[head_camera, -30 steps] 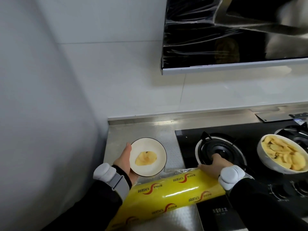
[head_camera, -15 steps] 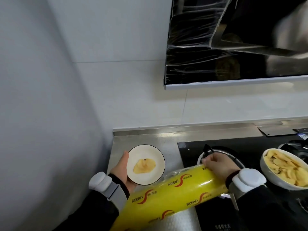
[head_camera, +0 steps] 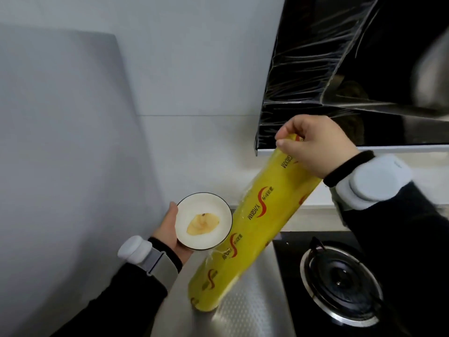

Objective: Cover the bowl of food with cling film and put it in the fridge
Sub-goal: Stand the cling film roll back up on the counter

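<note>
A small white bowl [head_camera: 206, 207] with a dark rim holds a yellowish piece of food [head_camera: 202, 223]. My left hand [head_camera: 167, 227] grips the bowl from its left side and underneath, above the steel counter. A large yellow roll of cling film [head_camera: 257, 224] stands tilted, its lower end resting on the counter and its upper end leaning up to the right. My right hand [head_camera: 315, 147] grips the roll's top end with the fingers curled over it. The roll's side touches or overlaps the bowl's right rim.
A steel counter [head_camera: 243, 312] runs along the bottom. A black gas hob with a round burner [head_camera: 340, 280] lies to the right. A black range hood [head_camera: 352, 69] wrapped in film hangs close above my right hand. A grey wall panel [head_camera: 60, 142] stands at left.
My right hand has lifted the roll's right end from nearly flat on the counter to steeply tilted. The left hand still holds the bowl. The view has shifted, and the second bowl at right has left the frame.
</note>
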A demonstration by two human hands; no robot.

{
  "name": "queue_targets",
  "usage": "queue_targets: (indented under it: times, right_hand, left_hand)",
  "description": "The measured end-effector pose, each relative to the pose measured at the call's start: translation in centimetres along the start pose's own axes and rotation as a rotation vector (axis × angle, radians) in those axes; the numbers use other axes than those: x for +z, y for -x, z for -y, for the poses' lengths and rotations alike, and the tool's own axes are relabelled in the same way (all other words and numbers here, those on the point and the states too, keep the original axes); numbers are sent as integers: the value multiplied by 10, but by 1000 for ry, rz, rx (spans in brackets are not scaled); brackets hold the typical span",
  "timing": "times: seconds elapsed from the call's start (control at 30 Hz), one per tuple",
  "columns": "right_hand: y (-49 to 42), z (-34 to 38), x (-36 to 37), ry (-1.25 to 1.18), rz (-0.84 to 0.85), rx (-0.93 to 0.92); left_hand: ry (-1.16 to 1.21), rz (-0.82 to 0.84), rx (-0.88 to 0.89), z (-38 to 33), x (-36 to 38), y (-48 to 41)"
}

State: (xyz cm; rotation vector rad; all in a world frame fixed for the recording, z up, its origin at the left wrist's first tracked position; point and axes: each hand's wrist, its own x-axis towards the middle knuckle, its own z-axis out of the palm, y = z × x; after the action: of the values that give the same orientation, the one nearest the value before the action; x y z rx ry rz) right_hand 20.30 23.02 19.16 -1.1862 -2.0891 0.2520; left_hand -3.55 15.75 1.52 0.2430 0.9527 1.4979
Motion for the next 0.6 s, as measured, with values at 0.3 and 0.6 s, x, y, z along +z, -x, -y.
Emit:
queue_targets:
  times: [0.3,0.6]
  right_hand:
    - [-39,45,37,317,-1,-305]
    - [-82,50,68,425,-15,-379]
  left_hand:
    - [73,-37,17,-8,-5,-7]
    - [63,-96,33,-8,-12,-15]
